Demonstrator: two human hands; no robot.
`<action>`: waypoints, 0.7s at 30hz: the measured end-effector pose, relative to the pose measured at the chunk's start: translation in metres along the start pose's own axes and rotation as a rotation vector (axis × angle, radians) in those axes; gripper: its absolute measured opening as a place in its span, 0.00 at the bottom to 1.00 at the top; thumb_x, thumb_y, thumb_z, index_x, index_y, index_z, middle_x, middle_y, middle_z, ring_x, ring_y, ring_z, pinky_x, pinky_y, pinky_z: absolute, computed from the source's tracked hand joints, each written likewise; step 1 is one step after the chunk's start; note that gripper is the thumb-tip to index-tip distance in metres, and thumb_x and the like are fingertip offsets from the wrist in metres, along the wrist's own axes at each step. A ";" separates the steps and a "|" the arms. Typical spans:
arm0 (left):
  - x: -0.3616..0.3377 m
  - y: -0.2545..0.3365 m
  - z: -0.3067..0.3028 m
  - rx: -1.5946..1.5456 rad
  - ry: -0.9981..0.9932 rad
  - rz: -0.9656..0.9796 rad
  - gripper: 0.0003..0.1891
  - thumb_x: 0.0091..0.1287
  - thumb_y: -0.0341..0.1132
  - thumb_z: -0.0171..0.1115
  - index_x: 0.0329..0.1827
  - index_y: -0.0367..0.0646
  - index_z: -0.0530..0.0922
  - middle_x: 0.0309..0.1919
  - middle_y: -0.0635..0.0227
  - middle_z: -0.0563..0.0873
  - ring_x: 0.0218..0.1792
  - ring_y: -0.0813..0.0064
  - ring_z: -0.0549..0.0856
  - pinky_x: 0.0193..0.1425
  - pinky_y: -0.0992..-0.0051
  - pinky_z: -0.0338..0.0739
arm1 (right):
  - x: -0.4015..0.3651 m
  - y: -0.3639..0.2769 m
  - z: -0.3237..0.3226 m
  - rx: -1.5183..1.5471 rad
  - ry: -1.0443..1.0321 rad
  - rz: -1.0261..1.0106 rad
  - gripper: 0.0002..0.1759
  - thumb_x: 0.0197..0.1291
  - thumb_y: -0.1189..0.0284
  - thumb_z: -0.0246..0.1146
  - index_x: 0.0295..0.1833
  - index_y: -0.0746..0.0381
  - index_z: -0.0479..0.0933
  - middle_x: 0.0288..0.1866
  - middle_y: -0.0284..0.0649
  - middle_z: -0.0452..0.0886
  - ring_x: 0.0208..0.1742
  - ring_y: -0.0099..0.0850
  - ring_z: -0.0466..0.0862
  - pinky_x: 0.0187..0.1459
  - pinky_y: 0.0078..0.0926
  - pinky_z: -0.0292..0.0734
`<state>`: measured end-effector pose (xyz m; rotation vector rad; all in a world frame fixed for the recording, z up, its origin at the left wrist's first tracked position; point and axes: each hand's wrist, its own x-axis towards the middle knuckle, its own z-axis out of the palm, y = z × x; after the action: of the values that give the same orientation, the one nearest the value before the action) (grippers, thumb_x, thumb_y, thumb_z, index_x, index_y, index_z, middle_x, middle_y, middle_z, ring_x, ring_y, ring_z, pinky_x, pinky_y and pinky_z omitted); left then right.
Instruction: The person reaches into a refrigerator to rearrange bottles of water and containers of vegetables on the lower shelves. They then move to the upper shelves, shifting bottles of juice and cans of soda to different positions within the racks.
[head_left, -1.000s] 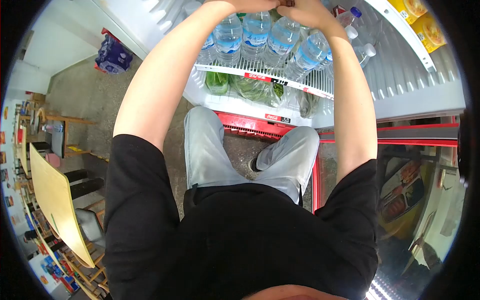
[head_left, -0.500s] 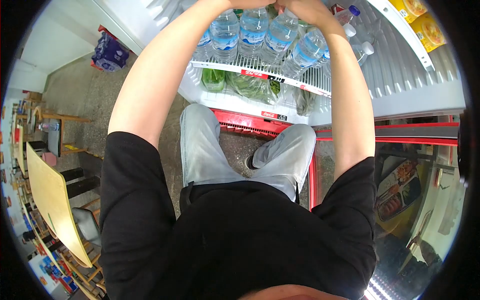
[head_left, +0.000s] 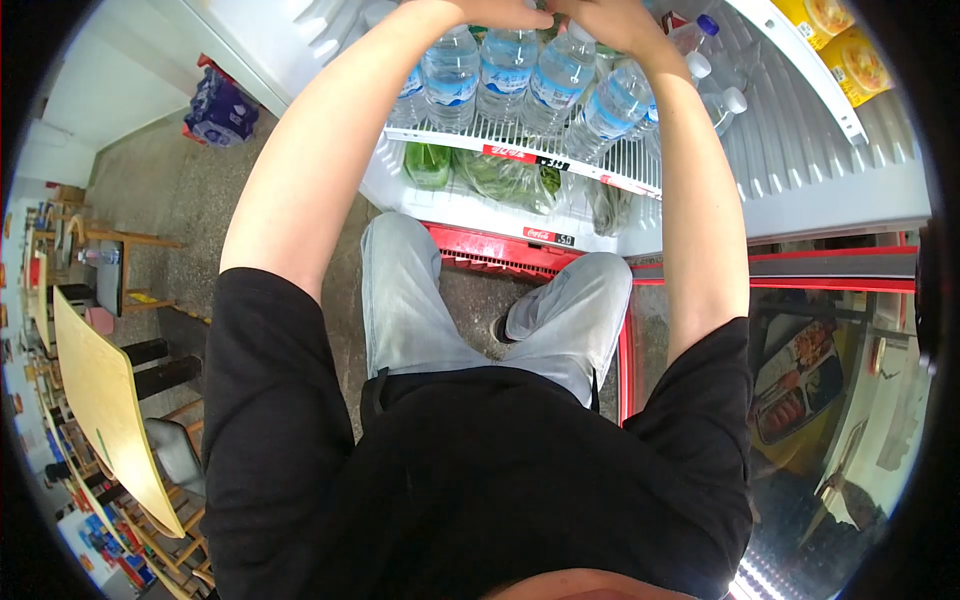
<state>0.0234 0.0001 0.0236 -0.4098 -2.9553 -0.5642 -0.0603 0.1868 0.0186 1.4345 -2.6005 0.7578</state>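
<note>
My left hand [head_left: 505, 12] reaches over the bottle tops at the upper edge of the view, its fingers bent together and pointing right. My right hand [head_left: 608, 22] comes in from the other side, its fingers curled close to the left fingertips, just above the cap of a water bottle [head_left: 556, 82]. What either hand grips is cut off or hidden. Several clear bottles with blue labels stand beneath my hands on a white wire shelf [head_left: 480, 137], among them a left bottle [head_left: 450, 80] and a tilted one [head_left: 608, 108]. Green items show behind the caps.
Below the shelf lie bagged green vegetables [head_left: 505, 175] and a green bottle-like item [head_left: 428, 163]. The fridge door [head_left: 780, 262] stands open at right, with yellow packs [head_left: 858, 65] in its rack. A purple wrapped pack [head_left: 222, 105] sits on the floor; a table [head_left: 105, 400] is at left.
My left fingertips have drawn slightly left, leaving a small gap between the hands. My right hand stays nearly in place. The bottles look unmoved.
</note>
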 end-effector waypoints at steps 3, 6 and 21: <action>0.007 -0.010 0.010 0.034 0.045 0.070 0.23 0.60 0.50 0.65 0.31 0.32 0.86 0.28 0.42 0.87 0.32 0.48 0.88 0.42 0.56 0.81 | 0.001 0.003 0.001 -0.008 -0.006 -0.016 0.21 0.57 0.58 0.62 0.40 0.65 0.88 0.40 0.57 0.88 0.44 0.53 0.89 0.49 0.47 0.81; 0.010 -0.018 0.014 0.032 0.080 0.097 0.23 0.60 0.49 0.65 0.30 0.31 0.86 0.26 0.42 0.86 0.30 0.48 0.87 0.40 0.55 0.81 | 0.002 0.003 0.002 -0.033 -0.004 -0.015 0.21 0.57 0.58 0.62 0.40 0.65 0.88 0.40 0.57 0.89 0.44 0.53 0.89 0.49 0.47 0.82; -0.003 -0.003 -0.002 -0.060 -0.076 0.046 0.23 0.61 0.50 0.66 0.25 0.33 0.82 0.20 0.51 0.83 0.23 0.57 0.82 0.33 0.58 0.76 | -0.001 -0.007 -0.003 -0.107 -0.037 -0.006 0.20 0.58 0.58 0.63 0.40 0.67 0.86 0.37 0.57 0.88 0.41 0.54 0.89 0.46 0.48 0.82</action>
<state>0.0252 -0.0034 0.0240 -0.5147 -2.9982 -0.6473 -0.0541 0.1861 0.0240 1.4382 -2.6187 0.5867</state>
